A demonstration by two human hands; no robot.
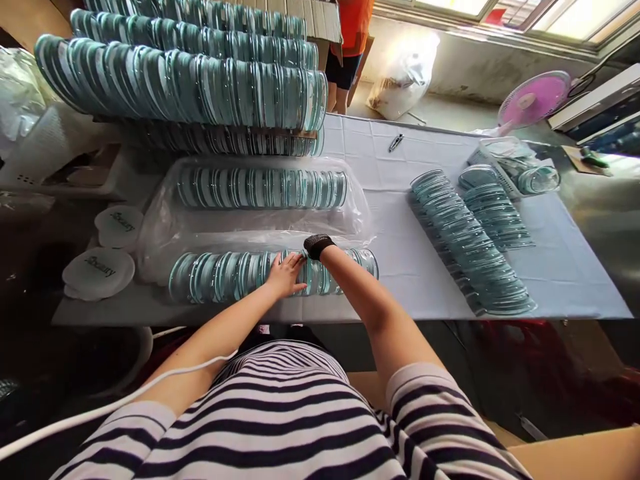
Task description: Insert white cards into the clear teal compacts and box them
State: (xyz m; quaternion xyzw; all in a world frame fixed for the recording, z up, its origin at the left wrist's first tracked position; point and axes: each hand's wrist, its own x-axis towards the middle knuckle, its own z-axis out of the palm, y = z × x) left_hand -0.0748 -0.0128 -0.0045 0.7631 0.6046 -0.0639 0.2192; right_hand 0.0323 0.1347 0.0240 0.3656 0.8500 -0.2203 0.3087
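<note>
Near row of teal discs (225, 275): stands on edge along the front of the table (400, 267), just ahead of my striped shirt (280, 413). My left hand (286, 275) lies flat on the middle of this row, fingers spread over the disc rims, gripping nothing. My right hand (315, 248) is bent down behind the wrist, which wears a black band; it meets the same row just beside the left, and I cannot tell how its fingers are set. Second row (260, 188): parallel, just behind, inside a clear plastic bag (165, 220). Stacked rows (180, 87): several more tiers, piled at the far left. Loose discs (470, 247): two fanned lines lying flat, well apart to the right. White lids (100, 270): two, printed, at the left edge. Pink fan (534, 100): far right corner. Another person (350, 47): stands beyond the table, orange top.
</note>
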